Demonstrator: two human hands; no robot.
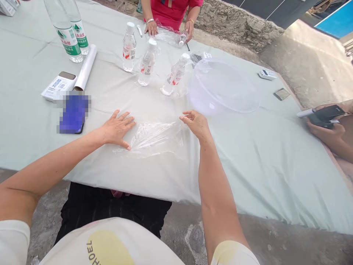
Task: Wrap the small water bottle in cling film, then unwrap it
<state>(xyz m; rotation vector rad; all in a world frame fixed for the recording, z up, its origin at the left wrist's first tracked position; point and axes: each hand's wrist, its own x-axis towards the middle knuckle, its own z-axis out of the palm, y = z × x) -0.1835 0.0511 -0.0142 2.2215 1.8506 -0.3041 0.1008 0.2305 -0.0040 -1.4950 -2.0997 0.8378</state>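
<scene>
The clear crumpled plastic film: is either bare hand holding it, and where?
No: the left hand lies flat on the film's edge; the right hand curls beside it.

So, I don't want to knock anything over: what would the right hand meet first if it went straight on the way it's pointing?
Probably the small plastic water bottle ahead and slightly left of the right hand, though depth is hard to judge from this view.

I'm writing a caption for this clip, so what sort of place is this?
Probably an improvised outdoor work area, perhaps a yard: a table under a pale green tablecloth stands on rough concrete ground beside a rough stone wall, in daylight.
</scene>
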